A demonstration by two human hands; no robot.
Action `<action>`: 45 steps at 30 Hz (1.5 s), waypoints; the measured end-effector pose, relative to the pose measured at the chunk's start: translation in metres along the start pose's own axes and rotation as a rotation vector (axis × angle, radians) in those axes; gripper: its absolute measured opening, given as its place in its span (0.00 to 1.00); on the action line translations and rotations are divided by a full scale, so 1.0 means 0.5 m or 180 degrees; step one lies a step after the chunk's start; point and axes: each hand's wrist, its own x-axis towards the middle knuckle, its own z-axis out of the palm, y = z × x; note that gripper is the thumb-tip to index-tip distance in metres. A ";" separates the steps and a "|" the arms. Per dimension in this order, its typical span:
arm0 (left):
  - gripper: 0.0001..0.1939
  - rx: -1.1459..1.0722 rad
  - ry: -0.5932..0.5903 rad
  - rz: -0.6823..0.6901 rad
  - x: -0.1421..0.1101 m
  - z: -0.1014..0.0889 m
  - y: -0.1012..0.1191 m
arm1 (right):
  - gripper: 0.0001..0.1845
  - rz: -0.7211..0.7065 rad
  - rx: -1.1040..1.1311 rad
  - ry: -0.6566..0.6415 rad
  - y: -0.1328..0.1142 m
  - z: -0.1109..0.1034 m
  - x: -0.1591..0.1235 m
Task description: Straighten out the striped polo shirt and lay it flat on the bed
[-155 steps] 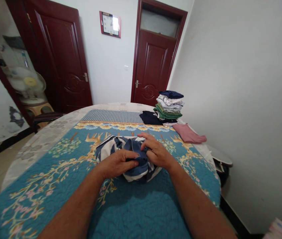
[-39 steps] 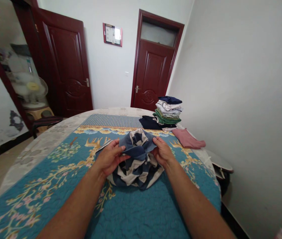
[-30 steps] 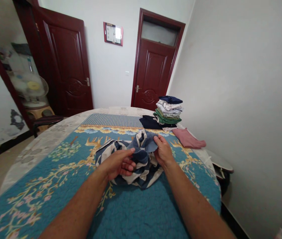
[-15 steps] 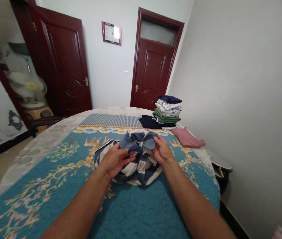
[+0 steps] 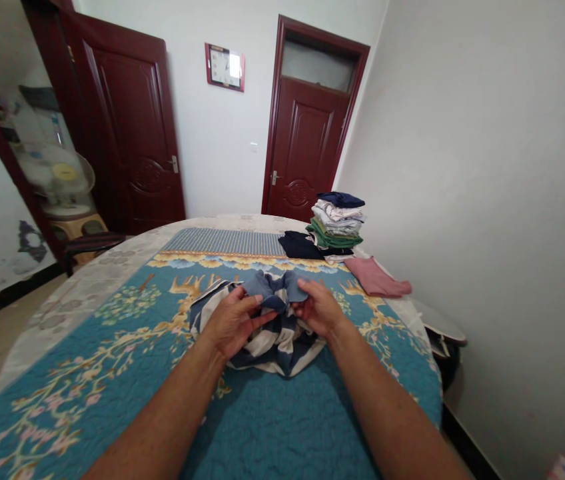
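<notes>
A blue-and-white striped shirt [image 5: 282, 347] with a plain blue collar [image 5: 275, 288] lies bunched up in front of me. My left hand [image 5: 235, 321] pinches the left side of the collar between thumb and fingers. On the opposite side, my right hand [image 5: 318, 307] is closed on the collar's right tip. The shirt's body rests crumpled on the quilted cloth below, partly covered by both hands.
A teal flowered quilt [image 5: 282, 427] covers much of the round table [image 5: 27, 347]. At the back right stands a stack of folded clothes [image 5: 337, 223], with a dark folded garment [image 5: 298, 245] beside it. A pink cloth [image 5: 377, 277] lies near the right edge, close to the wall.
Both hands have drawn the collar slightly nearer together, the right hand moving left. The collar's back has dropped, and its opening now looks folded narrower.
</notes>
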 end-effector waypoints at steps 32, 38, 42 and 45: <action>0.11 0.1416 0.1572 0.0976 0.022 -0.039 0.014 | 0.13 -0.0199 0.0071 -0.0318 0.011 0.007 -0.009; 0.21 0.2364 0.0892 0.0555 0.010 -0.044 0.036 | 0.16 0.0031 -0.0232 -0.0757 0.015 0.015 -0.028; 0.14 0.2551 0.0538 0.0377 0.011 -0.047 0.024 | 0.16 0.0096 -0.0439 -0.0722 0.017 0.007 -0.028; 0.11 0.2285 0.0536 0.0474 0.015 -0.053 0.024 | 0.14 0.0157 -0.0557 -0.0735 0.012 -0.014 -0.020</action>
